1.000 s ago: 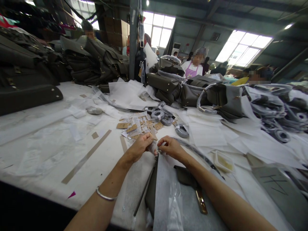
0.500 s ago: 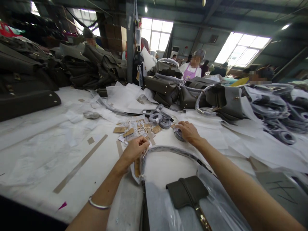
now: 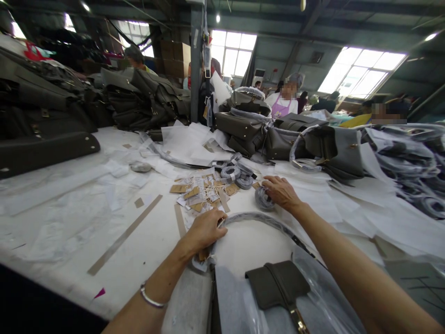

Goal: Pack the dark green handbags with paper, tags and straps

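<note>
My left hand point(image 3: 207, 226) is closed at the left side of a plastic-wrapped bag handle point(image 3: 255, 216). Tags point(image 3: 203, 254) hang just below it, partly hidden by my wrist. The handle arches over a dark olive bag whose flap strap point(image 3: 276, 283) with gold hardware lies on white wrapping in front of me. My right hand point(image 3: 282, 193) reaches past the handle, its fingers curled over a plastic-wrapped coiled strap point(image 3: 263, 199) on the table. Left of that coil lie more coiled straps point(image 3: 231, 173) and a heap of brown and white tags point(image 3: 198, 191).
Dark bags point(image 3: 239, 130) stand along the far side, with stacked bags point(image 3: 149, 99) at the left. White paper sheets point(image 3: 351, 204) cover the right side. A grey-brown strip point(image 3: 125, 234) lies at the left. A post point(image 3: 195, 60) rises behind, and several people work beyond.
The view has turned slightly left. My left hand has moved a little right and down onto the bag handle. My right hand stays at the coiled strap, more of which now shows.
</note>
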`<state>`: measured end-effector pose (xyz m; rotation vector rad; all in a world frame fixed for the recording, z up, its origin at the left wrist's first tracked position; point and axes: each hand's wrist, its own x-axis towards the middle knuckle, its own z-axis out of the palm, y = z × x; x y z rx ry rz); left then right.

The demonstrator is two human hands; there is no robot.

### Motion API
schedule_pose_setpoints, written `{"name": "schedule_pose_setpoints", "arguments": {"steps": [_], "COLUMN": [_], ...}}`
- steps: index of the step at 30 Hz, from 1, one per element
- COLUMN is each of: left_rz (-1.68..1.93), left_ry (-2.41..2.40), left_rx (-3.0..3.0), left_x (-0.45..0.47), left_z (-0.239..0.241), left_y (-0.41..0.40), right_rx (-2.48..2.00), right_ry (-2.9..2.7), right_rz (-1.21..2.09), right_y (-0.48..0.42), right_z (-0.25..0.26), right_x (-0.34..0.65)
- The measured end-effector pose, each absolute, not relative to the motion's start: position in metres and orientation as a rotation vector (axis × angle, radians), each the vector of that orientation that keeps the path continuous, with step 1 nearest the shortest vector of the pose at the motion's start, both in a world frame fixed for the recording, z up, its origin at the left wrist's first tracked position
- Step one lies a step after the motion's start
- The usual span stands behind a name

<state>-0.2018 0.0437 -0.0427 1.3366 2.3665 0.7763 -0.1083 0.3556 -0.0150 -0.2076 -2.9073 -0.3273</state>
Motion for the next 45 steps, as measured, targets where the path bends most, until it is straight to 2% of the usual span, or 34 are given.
{"name": "schedule_pose_setpoints", "arguments": {"steps": [5, 8, 10, 14, 18, 22, 25, 30, 36, 45], "left_rz": [0.728, 0.743, 0.762, 0.805, 0.819, 0.819, 0.810, 0.794, 0.784, 0.833], "left_ry": [2.437, 2.432, 2.421, 2.393, 2.361, 2.336, 2.331, 2.372, 2.398, 2.363], "left_rx": [1.377, 1.387, 1.401, 1.435, 1.490, 1.530, 1.536, 1.509, 1.465, 1.448], "left_x": [-0.196, -0.195, -0.195, -0.196, -0.195, -0.194, -0.194, -0.192, -0.189, -0.193], "left_z": [-0.045, -0.046, -0.047, -0.049, -0.047, -0.043, -0.042, -0.044, -0.041, -0.040], "left_y": [0.046, 0.047, 0.047, 0.048, 0.046, 0.045, 0.045, 0.046, 0.047, 0.045], "right_rx": [-0.415, -0.305, -0.164, -0.175, -0.372, -0.141, -0.079, -0.304, -0.467, -0.687], "right_ry": [-2.543, -2.706, -2.903, -3.237, -3.251, -3.167, -3.228, -3.269, -3.249, -3.253], "right_rz": [0.323, 0.590, 0.655, 0.356, 0.012, -0.158, -0.130, 0.140, 0.762, 0.310], "right_y": [0.321, 0.281, 0.253, 0.215, 0.204, 0.207, 0.210, 0.221, 0.240, 0.205], "right_z": [0.024, 0.039, 0.037, 0.015, 0.001, -0.004, -0.011, -0.011, 0.010, -0.014], "right_x": [-0.092, -0.077, -0.069, -0.068, -0.081, -0.091, -0.092, -0.095, -0.138, -0.200]}}
